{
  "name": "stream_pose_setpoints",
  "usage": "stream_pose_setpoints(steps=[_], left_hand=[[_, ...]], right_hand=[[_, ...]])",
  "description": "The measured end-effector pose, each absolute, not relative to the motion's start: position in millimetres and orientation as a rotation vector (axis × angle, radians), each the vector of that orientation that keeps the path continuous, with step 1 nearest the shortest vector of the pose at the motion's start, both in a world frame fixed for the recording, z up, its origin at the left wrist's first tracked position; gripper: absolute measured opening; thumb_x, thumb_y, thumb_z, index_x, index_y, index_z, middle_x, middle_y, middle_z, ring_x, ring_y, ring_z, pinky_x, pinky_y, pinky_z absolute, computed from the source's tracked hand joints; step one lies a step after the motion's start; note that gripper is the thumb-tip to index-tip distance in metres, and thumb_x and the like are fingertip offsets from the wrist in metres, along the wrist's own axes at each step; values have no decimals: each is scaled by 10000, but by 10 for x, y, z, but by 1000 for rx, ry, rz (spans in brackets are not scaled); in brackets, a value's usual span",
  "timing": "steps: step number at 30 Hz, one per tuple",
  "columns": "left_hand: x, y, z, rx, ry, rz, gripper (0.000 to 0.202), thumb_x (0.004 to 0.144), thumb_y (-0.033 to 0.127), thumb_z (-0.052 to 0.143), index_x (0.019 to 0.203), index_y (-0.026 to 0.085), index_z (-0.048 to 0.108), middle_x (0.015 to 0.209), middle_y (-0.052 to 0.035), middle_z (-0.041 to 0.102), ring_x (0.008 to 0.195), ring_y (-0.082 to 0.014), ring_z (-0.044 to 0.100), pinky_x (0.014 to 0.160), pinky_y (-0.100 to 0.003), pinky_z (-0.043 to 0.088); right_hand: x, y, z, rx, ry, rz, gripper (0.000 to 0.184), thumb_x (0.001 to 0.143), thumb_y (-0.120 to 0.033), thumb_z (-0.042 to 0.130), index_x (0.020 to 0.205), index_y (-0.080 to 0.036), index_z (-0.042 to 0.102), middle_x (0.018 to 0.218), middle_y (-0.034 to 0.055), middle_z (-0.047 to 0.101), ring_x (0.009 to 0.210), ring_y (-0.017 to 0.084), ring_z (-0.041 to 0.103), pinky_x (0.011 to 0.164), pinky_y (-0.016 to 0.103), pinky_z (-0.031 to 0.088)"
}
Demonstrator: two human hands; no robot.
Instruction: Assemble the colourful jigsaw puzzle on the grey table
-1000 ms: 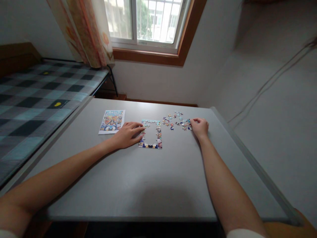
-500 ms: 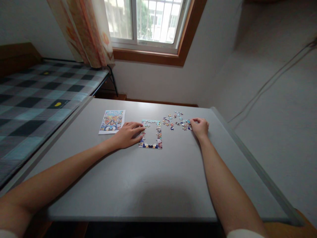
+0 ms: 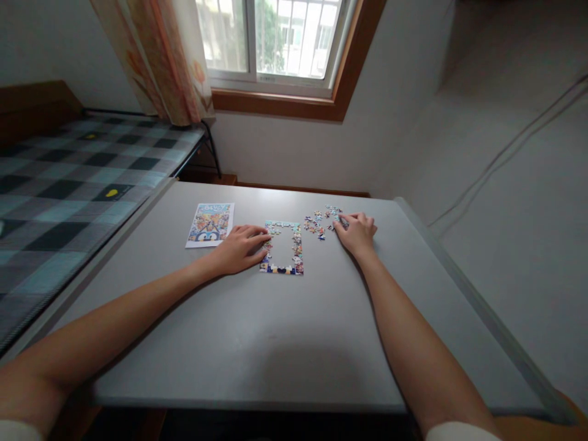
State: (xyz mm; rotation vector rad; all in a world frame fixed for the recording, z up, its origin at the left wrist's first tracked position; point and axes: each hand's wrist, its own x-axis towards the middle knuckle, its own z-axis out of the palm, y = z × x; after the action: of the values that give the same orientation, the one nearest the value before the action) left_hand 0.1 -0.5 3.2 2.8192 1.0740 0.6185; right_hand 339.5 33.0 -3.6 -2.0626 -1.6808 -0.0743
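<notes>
My left hand (image 3: 243, 248) lies with fingers spread over the left side of a jigsaw puzzle frame (image 3: 281, 270). This frame is a joined rectangular border of small colourful pieces, with the bare tabletop inside it. My right hand (image 3: 358, 233) is over the loose puzzle pieces (image 3: 315, 224) to the right of the frame. Its thumb and index finger are slightly apart at the pieces, and no held piece can be made out. Some pieces are hidden under that hand. Left of my left hand lies a printed picture sheet (image 3: 210, 224) with a blue cartoon character.
All of this is on a pale grey table (image 3: 220, 343). A bed with a checked cover (image 3: 92, 165) stands at the left. Behind are a curtain (image 3: 160, 61) and a wood-framed window (image 3: 285, 101). A cable (image 3: 496, 162) runs along the right wall.
My right hand has shifted left, from the right edge of the loose pieces to over them, covering several. My left hand stays on the puzzle frame. The view has shifted slightly.
</notes>
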Motion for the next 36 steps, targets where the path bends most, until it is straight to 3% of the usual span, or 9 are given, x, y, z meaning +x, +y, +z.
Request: stream_pose_setpoints(steps=[16,29,36], left_hand=[[9,-30,77,2800,1066,628,341,949,358,495,1239,226,618,1273,-92,594,1152,-265,556,1013,-473,407],[2,-28,76,2785,1046,630,354,952,359,488,1256,227,613,1284,-91,591,1168,-262,545,1013,-461,406],[11,-34,85,2793,1060,623,345,953,361,489,1241,219,617,1278,-88,594,1167,-260,544,1014,-459,406]], right_hand=[[3322,493,68,-2180,-1542,58,269,758,-336,623,967,-234,758,1149,117,615,1105,324,481,951,484,379],[3373,628,120,-2197,-1394,335,254,604,-224,688,849,-249,748,1012,58,725,1096,328,550,945,464,404],[3323,543,125,-1997,-1405,361,248,629,-187,617,865,-218,688,868,30,727,857,216,634,872,406,451]])
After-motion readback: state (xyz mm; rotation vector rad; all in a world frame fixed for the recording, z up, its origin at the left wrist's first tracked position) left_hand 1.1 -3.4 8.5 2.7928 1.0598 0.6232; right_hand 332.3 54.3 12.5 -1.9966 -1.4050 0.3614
